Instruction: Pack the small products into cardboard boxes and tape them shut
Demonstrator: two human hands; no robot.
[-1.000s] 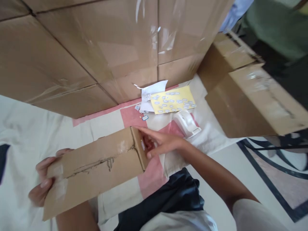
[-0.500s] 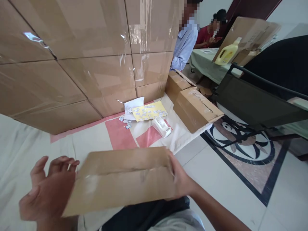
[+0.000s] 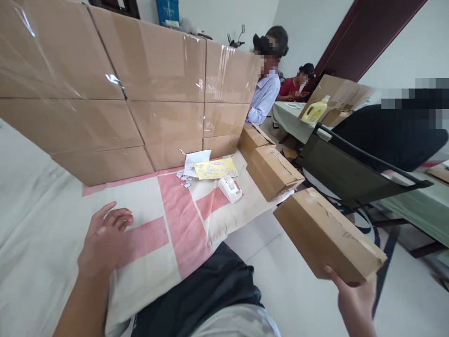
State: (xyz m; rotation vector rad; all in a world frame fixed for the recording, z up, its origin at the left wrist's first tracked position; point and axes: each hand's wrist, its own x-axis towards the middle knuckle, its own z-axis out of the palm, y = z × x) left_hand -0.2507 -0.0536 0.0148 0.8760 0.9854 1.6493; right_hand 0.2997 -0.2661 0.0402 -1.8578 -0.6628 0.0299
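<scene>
A long closed cardboard box is held by its near end in my right hand, out over the tiled floor to the right of the cloth-covered surface. The thumb lies on its side; the other fingers are mostly hidden. My left hand is over the pink and white cloth at the left, fingers apart and slightly curled, holding nothing. A white tape dispenser rests on the cloth, near a yellow sheet of stickers and a white paper. Small scraps lie beside them.
Stacked cardboard boxes stand behind the cloth. Two more boxes sit at its right edge. A folding chair with a seated person is at the right. Two other people and a table with a yellow bottle are farther back.
The box has moved from in front of me to the right, in my right hand. My left hand has come away from beside it. The view has shifted, showing more of the room.
</scene>
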